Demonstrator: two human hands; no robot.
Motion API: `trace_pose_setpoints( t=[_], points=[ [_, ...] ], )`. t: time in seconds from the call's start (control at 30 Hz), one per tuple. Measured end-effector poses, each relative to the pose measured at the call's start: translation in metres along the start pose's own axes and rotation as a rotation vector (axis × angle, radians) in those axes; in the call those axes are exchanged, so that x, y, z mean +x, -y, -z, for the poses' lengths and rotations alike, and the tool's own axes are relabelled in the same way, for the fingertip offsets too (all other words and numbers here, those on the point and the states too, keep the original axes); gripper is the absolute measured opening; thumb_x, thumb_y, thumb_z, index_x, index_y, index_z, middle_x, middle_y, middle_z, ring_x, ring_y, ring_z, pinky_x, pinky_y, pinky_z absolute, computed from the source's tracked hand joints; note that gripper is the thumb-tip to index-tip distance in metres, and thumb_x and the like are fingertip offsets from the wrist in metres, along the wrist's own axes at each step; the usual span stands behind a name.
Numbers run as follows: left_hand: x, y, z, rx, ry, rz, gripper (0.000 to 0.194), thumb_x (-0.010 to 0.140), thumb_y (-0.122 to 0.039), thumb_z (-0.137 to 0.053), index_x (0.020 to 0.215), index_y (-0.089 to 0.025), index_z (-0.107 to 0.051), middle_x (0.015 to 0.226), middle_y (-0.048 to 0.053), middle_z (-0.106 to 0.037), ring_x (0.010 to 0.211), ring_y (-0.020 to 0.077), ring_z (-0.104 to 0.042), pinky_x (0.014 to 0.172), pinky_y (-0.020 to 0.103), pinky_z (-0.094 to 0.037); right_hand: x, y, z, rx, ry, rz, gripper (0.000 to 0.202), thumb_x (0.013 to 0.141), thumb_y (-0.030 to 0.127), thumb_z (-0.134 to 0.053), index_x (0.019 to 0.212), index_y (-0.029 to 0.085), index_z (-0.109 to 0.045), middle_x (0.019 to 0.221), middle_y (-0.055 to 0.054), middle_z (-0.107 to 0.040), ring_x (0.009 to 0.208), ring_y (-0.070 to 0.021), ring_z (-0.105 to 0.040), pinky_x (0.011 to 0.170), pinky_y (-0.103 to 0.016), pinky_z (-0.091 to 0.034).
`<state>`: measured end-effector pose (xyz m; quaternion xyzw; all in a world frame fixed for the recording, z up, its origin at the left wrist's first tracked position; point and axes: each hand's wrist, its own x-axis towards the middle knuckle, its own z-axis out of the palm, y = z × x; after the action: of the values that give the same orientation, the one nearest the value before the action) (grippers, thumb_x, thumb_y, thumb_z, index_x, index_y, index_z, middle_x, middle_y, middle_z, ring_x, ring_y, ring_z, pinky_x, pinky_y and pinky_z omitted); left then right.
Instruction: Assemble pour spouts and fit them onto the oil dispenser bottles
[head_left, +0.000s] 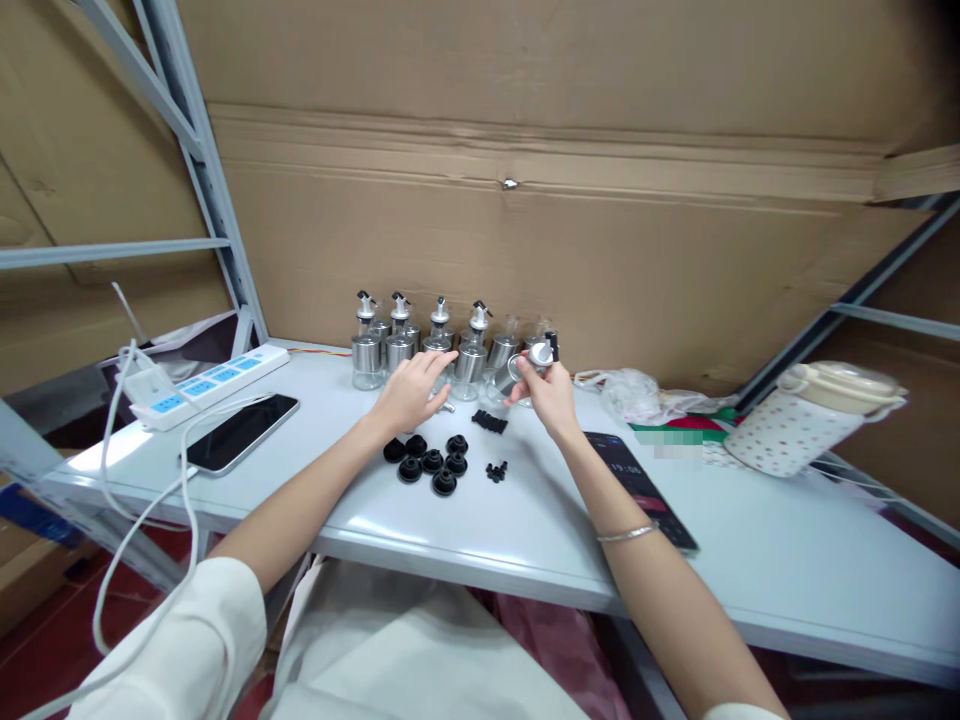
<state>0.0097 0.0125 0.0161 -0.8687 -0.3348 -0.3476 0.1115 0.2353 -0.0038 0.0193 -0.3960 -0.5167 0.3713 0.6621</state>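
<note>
My right hand [550, 395] is closed around the neck of a tilted glass-and-steel oil bottle, near its silver pourer spout [541, 353] with a black flip piece. My left hand [415, 393] hovers palm down with fingers spread, holding nothing. A small silver part [448, 407] shows by its fingertips, mostly hidden. Behind both hands stand several oil bottles [367, 358] in rows, some topped with silver pourers and others without. Black rubber stoppers [444, 482] lie in front of my left hand. Small black strips [489, 421] and tiny black plugs [496, 471] lie between my hands.
On the left are a white power strip [217, 385], a dark phone [244, 432] and white cables. To the right lie another phone [641, 490], a clear plastic bag [637, 395] and a spotted cream jug [806, 425]. A cardboard wall [555, 240] closes off the back.
</note>
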Motion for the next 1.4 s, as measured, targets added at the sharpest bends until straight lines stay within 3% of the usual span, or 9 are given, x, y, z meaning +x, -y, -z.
trace_pose_setpoints(
  t=[0.33,0.47,0.67,0.8,0.97,1.23,1.4],
  points=[
    [0.002,0.012,0.006,0.041,-0.044,0.063,0.038,0.087,-0.02,-0.044,0.125,-0.013,-0.046,0.112,0.011,-0.06,0.102,0.0231,-0.056,0.083,0.035,-0.044,0.004,-0.014,0.005,-0.092,0.026,-0.025,0.02,0.088,0.032,-0.058,0.097,0.013,-0.057,0.063,0.005,-0.057,0.045,-0.0072,-0.052,0.044,-0.022,-0.049],
    [0.002,0.011,0.007,0.051,-0.027,0.078,0.037,0.087,-0.019,-0.043,0.123,-0.014,-0.047,0.11,0.01,-0.062,0.1,0.0228,-0.057,0.082,0.034,-0.042,0.005,-0.015,0.005,-0.137,0.036,-0.012,0.026,0.087,0.039,-0.059,0.099,0.016,-0.053,0.059,0.006,-0.057,0.043,-0.0092,-0.053,0.048,-0.026,-0.05],
    [0.002,0.011,0.01,0.061,-0.006,0.105,0.036,0.087,-0.019,-0.042,0.122,-0.014,-0.049,0.114,0.01,-0.061,0.105,0.0238,-0.057,0.086,0.036,-0.039,0.007,-0.024,0.006,-0.185,0.072,0.023,0.038,0.072,0.048,-0.068,0.094,0.026,-0.046,0.054,0.005,-0.061,0.049,-0.0187,-0.061,0.059,-0.037,-0.053],
    [0.002,0.011,0.011,0.06,-0.013,0.117,0.034,0.089,-0.019,-0.04,0.121,-0.017,-0.049,0.119,0.009,-0.059,0.11,0.0216,-0.055,0.091,0.035,-0.036,0.01,-0.031,0.008,-0.235,0.046,0.059,0.031,0.079,0.044,-0.064,0.096,0.021,-0.052,0.061,0.004,-0.062,0.054,-0.0163,-0.061,0.068,-0.037,-0.053],
    [0.003,0.009,0.012,0.06,-0.005,0.134,0.033,0.088,-0.019,-0.041,0.12,-0.017,-0.05,0.118,0.009,-0.06,0.109,0.0212,-0.055,0.091,0.035,-0.035,0.012,-0.03,0.01,-0.286,0.024,0.066,0.027,0.09,0.039,-0.054,0.1,0.015,-0.058,0.069,0.003,-0.062,0.056,-0.0115,-0.06,0.065,-0.032,-0.053],
    [0.003,0.016,0.015,0.075,0.009,0.191,0.035,0.089,-0.015,-0.036,0.121,-0.017,-0.049,0.119,0.009,-0.058,0.109,0.0209,-0.055,0.089,0.035,-0.036,0.014,-0.02,0.015,-0.348,0.01,0.038,0.029,0.092,0.04,-0.05,0.102,0.014,-0.058,0.074,0.001,-0.063,0.059,-0.0109,-0.06,0.061,-0.029,-0.052],
    [0.0,0.025,0.01,0.092,0.1,0.21,0.031,0.088,-0.016,-0.038,0.116,-0.018,-0.052,0.114,0.008,-0.061,0.107,0.0225,-0.057,0.084,0.034,-0.04,0.012,-0.023,0.011,-0.404,0.027,0.073,0.026,0.089,0.039,-0.055,0.098,0.015,-0.057,0.065,0.004,-0.061,0.058,-0.0127,-0.06,0.067,-0.032,-0.051]
  ],
)
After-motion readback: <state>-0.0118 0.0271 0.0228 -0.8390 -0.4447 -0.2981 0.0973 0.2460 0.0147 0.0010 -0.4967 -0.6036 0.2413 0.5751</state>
